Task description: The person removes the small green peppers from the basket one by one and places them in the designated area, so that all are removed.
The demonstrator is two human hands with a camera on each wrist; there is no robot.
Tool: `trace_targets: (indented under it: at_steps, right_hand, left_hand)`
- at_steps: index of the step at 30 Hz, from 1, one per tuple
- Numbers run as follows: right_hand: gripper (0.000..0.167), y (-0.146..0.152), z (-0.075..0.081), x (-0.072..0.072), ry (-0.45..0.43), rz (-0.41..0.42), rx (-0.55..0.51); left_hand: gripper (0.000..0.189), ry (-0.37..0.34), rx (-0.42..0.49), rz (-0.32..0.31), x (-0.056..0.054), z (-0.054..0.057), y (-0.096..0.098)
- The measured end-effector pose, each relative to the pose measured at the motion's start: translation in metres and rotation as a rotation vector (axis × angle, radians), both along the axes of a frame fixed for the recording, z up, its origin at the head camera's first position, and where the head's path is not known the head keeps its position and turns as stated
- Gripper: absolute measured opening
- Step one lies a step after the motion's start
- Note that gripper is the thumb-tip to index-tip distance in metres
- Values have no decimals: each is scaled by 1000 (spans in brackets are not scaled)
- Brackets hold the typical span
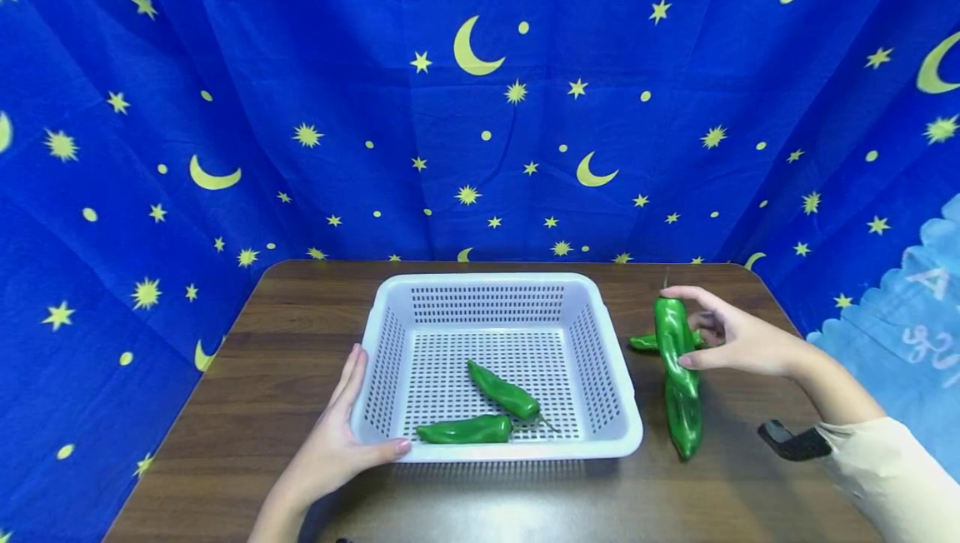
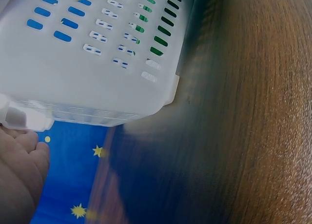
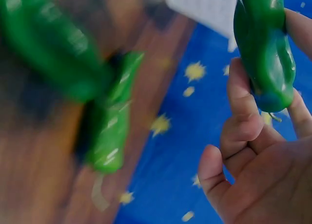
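Between thumb and fingers, my right hand (image 1: 738, 339) holds a long green pepper (image 1: 672, 328) upright, stem up, at the table's right side. The right wrist view shows this pepper (image 3: 265, 48) at the fingertips, its stem toward the palm. Two more green peppers are close by: one (image 1: 684, 422) points toward the front, and another (image 1: 642, 343) lies crosswise behind the held one. My left hand (image 1: 336, 443) rests at the near left corner of a white plastic basket (image 1: 487, 449), fingers extended along its side and thumb on the front rim. Inside lie two green peppers (image 1: 504, 391).
The basket stands in the middle of the brown wooden table (image 1: 292, 335). A blue cloth (image 1: 480, 110) with yellow moons and stars hangs behind and at the sides. Light blue fabric (image 1: 900, 326) shows at the right edge. A black strap (image 1: 795, 441) sits by the right sleeve.
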State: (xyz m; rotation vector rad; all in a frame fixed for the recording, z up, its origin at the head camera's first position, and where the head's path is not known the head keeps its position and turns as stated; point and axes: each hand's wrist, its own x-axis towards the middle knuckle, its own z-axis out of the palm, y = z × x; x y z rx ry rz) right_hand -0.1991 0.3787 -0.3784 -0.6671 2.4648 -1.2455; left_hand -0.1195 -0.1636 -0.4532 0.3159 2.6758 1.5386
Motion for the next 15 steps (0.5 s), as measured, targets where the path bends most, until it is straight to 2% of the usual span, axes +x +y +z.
trace_targets:
  at_steps: [5,8,11,15]
  right_hand:
    - [82,37,-18,11,-27,-1,-20]
    - [80,55,-29,15,-75,21,-68]
    - [79,66,-39,17,-119,41,-101]
    - [79,75,-52,20,-158,44,-94]
  left_hand:
    - [127,-17,1,4,0,2,1]
    - [127,-31,2,6,1,4,2]
    - [127,-36,-5,10,1,4,2]
    - [127,-36,-3,14,1,3,2]
